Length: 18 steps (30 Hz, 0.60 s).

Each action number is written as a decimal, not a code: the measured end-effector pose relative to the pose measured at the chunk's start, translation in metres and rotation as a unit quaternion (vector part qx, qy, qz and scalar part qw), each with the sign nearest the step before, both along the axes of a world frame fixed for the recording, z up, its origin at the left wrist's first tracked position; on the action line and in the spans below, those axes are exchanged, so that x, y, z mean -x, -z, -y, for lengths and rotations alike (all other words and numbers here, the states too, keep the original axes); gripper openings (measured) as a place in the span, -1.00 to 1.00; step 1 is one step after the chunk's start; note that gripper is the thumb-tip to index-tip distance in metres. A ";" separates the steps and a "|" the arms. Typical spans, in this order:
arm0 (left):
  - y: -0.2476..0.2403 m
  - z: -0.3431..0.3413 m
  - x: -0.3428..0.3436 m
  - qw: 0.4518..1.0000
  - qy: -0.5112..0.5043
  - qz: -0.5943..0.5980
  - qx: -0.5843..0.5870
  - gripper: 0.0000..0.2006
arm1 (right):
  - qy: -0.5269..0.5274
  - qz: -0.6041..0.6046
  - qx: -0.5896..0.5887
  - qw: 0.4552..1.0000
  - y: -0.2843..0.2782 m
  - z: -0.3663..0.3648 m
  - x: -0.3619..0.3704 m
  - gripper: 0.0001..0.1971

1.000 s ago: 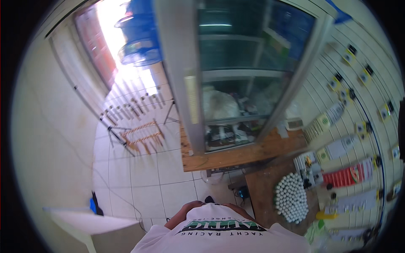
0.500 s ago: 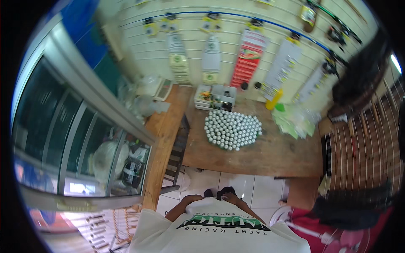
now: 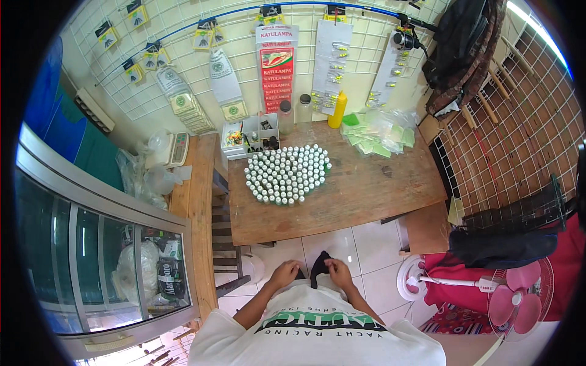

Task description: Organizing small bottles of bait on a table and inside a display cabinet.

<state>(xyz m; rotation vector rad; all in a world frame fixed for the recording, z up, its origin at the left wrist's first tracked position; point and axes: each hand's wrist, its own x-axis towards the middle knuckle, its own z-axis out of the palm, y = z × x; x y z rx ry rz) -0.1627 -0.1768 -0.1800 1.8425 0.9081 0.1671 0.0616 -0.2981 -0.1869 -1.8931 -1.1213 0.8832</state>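
Observation:
Low in front of my white shirt, my left hand [image 3: 287, 273] has its fingers curled in, and what is in them, if anything, is hidden. My right hand [image 3: 339, 272] is bent at the same height, its fingers drawn together beside a dark cloth-like shape [image 3: 320, 266]. Whether the fingers grip that shape cannot be told. Beyond both hands stands a wooden table [image 3: 360, 198], bearing a dense cluster of small bottles with whitish caps [image 3: 287, 174].
A compartment box [image 3: 250, 137], two jars [image 3: 304, 108], a yellow squeeze bottle [image 3: 337, 110] and pale green packets [image 3: 375, 134] line the table's back. Left are a bench with a scale [image 3: 177, 149] and a glass cabinet [image 3: 101, 256]; right, a pink fan [image 3: 519, 297].
The view has swung to the right, so the table and bottles appear farther left. My hands were close together; now they are apart. The picture is sharper.

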 end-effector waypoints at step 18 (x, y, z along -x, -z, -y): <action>-0.079 -0.175 -0.193 0.920 -0.055 0.000 -0.389 -0.50 | -0.018 0.194 -0.168 0.966 -0.083 -0.250 -0.133 -0.60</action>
